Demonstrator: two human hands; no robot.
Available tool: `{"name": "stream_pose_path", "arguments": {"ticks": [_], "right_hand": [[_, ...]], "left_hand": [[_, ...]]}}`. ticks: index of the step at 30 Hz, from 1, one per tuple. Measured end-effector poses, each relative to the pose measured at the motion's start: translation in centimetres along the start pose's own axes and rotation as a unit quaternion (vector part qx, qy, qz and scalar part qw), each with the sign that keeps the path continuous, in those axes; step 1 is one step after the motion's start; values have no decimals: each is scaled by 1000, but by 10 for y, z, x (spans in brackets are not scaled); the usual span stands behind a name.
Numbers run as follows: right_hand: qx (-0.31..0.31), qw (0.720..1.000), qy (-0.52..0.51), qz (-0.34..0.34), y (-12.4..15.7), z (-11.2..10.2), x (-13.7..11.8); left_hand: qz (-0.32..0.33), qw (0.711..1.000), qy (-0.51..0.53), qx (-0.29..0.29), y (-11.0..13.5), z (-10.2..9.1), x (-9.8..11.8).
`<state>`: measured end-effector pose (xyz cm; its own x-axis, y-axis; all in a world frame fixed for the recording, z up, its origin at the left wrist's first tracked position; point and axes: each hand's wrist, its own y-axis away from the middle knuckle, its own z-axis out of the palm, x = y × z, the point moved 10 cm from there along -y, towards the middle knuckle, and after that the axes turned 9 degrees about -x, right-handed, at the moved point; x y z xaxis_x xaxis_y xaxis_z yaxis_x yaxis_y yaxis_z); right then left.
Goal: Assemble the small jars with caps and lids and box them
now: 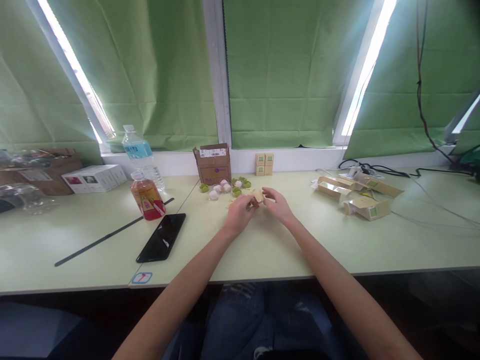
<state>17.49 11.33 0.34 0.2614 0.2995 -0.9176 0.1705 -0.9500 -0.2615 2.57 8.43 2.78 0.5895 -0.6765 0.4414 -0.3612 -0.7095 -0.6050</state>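
Above the middle of the table, my left hand (240,214) is closed around a small tan cardboard box (257,195). My right hand (278,205) has its bent thumb and fingers at the right end of that same box. Fingers cover part of the box, so its far side is hidden. Just beyond my left hand lie several small round pale-pink pieces in clear cups (213,195) and several green cup-shaped pieces (237,191). Tiny yellow bits (230,201) are scattered close to my left fingers.
Against the wall stand an open brown carton (213,167) and stacked small tan boxes (264,164). Opened tan boxes (365,206) lie at right near cables (393,171). Leftward are a phone (161,238), a red drink bottle (147,197), a water bottle (140,155) and a black strip (101,240).
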Motion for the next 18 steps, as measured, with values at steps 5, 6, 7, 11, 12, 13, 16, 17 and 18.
{"name": "stream_pose_path", "arguments": {"ticks": [5,6,7,11,12,13,16,17,18], "right_hand": [[-28,999,-36,-17,4,10,-7],[-23,999,-18,-33,6,10,-12],[-12,999,2,-52,8,9,-17],[51,988,61,-131,16,-1,-37],[65,984,75,-148,18,-4,-41],[78,980,89,-162,19,-6,-44],[114,966,129,-191,24,-11,-52],[128,962,141,-198,25,-14,-54],[144,957,153,-202,26,-16,-55]], "left_hand": [[51,998,-19,-15,1,2,15],[59,998,-20,-4,1,0,18],[67,998,-19,9,2,-3,21],[100,994,-7,44,5,-11,34],[103,994,-5,47,6,-10,36],[103,994,-2,47,6,-10,37],[85,995,26,44,5,-7,35],[76,995,42,47,4,-7,33],[66,995,60,51,3,-7,30]]}}
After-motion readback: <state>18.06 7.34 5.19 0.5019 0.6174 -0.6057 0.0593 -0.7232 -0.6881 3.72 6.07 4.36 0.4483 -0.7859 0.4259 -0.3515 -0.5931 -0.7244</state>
